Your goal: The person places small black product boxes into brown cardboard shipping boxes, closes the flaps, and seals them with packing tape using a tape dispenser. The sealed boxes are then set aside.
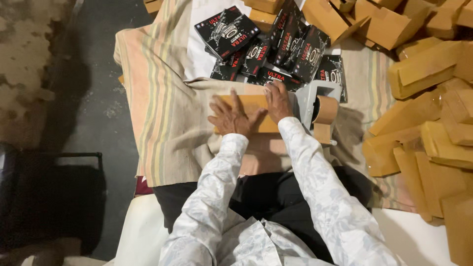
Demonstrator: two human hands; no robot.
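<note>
The left hand is lying flat with its fingers spread wide, pressing down on a flat brown packet; it is gripping nothing, only resting palm-down on the packet's left half. The right hand is pressing down on the packet's right end, fingers stretched forward and close together, palm down, also closing around nothing. The two hands are sitting side by side, thumbs nearly touching. The packet is lying on a striped cloth that is covering the person's lap and the floor in front.

Just to the right of the right hand, a grey tape dispenser is standing on the cloth, carrying a roll of brown tape. Just beyond the hands, a heap of black boxes with red and white printing is lying partly on the cloth and partly on a white sheet. Farther right, a large pile of brown wrapped packets is spreading along the edge of the view and across the top. Both arms are wearing pale patterned sleeves. To the left, the bare dark floor is showing.
</note>
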